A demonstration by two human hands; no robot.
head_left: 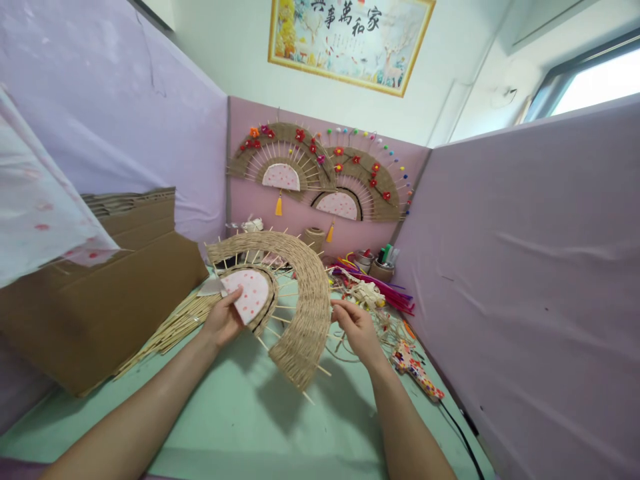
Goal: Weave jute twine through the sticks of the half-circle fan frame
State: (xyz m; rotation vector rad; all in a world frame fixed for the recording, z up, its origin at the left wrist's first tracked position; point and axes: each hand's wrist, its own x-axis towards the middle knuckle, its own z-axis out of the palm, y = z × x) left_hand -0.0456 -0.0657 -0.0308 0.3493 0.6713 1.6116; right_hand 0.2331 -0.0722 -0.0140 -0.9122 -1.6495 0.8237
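Left hand [225, 321], forearm stretched forward, fingers closed on the pink centre of the woven fan [305, 300], which is held tilted above the green desk [240, 413]. Right hand [354, 327], fingers pinched at the fan's outer rim. Far right, a round pot [383, 271] holding markers [386, 254].

Rough woven twine fan [305, 300] on smooth matt green table [240, 413].

Craft workshop booth: purple partitions [525, 267] are enclosing the table [240, 413], finished fans [283, 160] are hanging on the back panel [240, 197], and sticks [170, 330], twine [314, 237] and cardboard [100, 300] are lying about.
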